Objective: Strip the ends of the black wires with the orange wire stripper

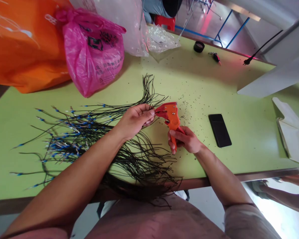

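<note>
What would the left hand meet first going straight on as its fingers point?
Probably the red front end of the orange wire stripper in the right hand, just beyond the left hand; depth is unclear.

Ends of the wires at the stripper hidden behind the left hand; stripper's handle partly covered by the right hand. Dark specks on the table too small to identify. The orange bag and a seated person cut off by the frame.
</note>
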Tool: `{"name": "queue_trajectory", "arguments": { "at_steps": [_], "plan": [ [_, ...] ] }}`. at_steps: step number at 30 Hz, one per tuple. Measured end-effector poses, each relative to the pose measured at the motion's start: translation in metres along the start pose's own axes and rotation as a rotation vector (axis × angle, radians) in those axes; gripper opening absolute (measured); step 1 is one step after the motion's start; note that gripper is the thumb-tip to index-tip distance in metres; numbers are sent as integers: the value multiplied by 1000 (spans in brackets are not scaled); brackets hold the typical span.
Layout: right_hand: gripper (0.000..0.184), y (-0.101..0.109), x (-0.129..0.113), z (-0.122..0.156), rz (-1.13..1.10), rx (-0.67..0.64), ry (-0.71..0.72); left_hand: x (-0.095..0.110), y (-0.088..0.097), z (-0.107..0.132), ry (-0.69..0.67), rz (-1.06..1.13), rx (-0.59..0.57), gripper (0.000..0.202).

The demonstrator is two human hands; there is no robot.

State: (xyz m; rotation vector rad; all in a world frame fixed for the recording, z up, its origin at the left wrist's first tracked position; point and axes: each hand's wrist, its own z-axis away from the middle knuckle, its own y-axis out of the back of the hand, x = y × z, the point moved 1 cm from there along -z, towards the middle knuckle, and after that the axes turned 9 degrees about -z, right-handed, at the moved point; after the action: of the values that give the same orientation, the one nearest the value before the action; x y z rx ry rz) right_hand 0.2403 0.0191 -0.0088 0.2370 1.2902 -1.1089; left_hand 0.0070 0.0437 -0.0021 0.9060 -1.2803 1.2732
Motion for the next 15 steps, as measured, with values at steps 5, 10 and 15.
{"name": "queue_trajectory", "arguments": {
  "at_steps": [5, 10, 15],
  "plan": [
    [56, -2, 4, -1, 76, 120, 73, -2, -2, 0, 6, -11, 48, 42],
    [53, 5, 9, -5, -63, 25, 97, 0, -6, 1, 16, 23, 96, 42],
    [54, 9, 12, -7, -206, -175, 70, 2, -6, 2, 18, 27, 76, 49]
  ]
}}
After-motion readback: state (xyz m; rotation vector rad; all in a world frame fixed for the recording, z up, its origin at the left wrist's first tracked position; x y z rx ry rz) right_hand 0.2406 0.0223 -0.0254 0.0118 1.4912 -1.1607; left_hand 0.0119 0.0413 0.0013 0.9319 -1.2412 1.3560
